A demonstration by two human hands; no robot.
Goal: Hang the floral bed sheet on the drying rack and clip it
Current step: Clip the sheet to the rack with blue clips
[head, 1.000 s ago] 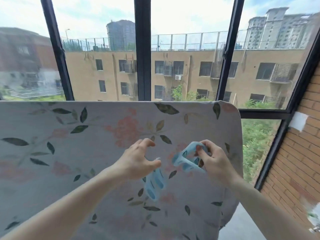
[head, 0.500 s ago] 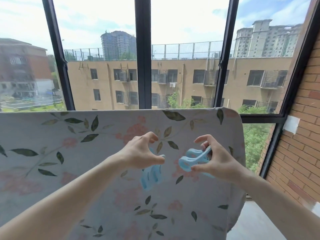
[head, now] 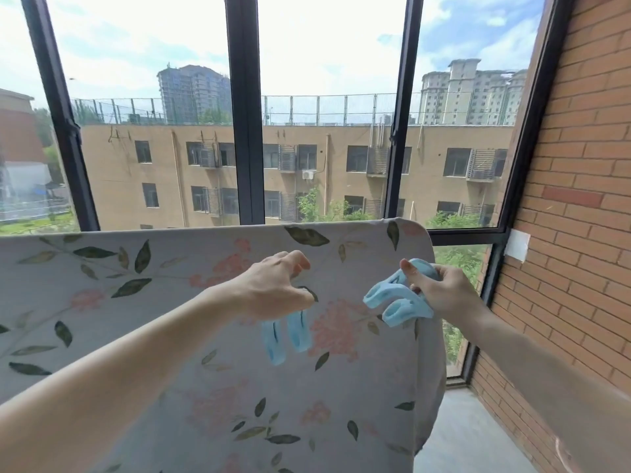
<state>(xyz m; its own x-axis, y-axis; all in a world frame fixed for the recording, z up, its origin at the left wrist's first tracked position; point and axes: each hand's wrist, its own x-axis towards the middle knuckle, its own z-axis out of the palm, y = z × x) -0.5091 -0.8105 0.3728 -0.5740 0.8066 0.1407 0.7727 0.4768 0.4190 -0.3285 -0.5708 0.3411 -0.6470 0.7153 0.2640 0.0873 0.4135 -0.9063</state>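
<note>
The floral bed sheet (head: 164, 302), pale with pink flowers and green leaves, hangs over a drying rack that it hides fully. Its top fold runs across the view and ends at a rounded right corner. My left hand (head: 273, 286) holds a light blue clip (head: 286, 336) that dangles below its curled fingers, in front of the sheet. My right hand (head: 440, 291) grips a second light blue clip (head: 392, 303), jaws pointing left, close to the sheet's right edge.
A black-framed window (head: 244, 131) stands right behind the sheet. A brick wall (head: 580, 233) with a white switch plate (head: 517, 245) closes the right side. Grey floor (head: 467, 435) shows in the narrow gap between sheet and wall.
Both hands have moved apart and slightly up along the sheet. The right hand with its clip has shifted right toward the sheet's corner. The view has tilted upward.
</note>
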